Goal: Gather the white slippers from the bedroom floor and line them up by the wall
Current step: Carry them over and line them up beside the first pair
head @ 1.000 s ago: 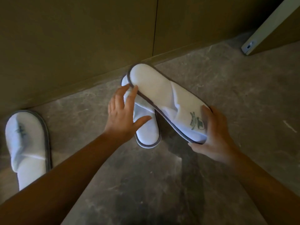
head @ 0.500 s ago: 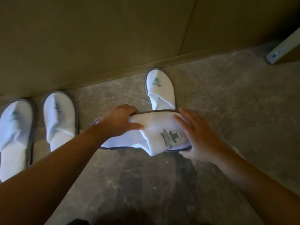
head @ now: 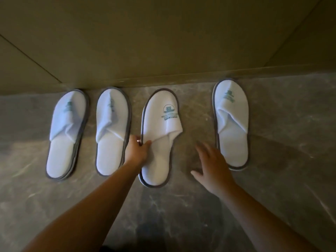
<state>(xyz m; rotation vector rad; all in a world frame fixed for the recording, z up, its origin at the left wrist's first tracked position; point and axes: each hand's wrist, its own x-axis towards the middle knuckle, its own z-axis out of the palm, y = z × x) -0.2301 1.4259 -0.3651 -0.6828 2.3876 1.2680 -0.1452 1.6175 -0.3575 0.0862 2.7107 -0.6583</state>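
The left hand (head: 139, 151) pinches the third slipper (head: 160, 135) at its left edge, about halfway down, thumb on the soft white top. The slipper's toe points away from the grip, near the wall (head: 163, 42), and its heel lies back toward the person. It looks light, soft and floppy, so the firmer gray rim is likely the best place to hold. Two more slippers (head: 111, 131) lie just to the left of the grip. The right hand (head: 212, 164) is open and holds nothing. The last slipper (head: 231, 124) lies just beside its fingers, a little apart from the row.
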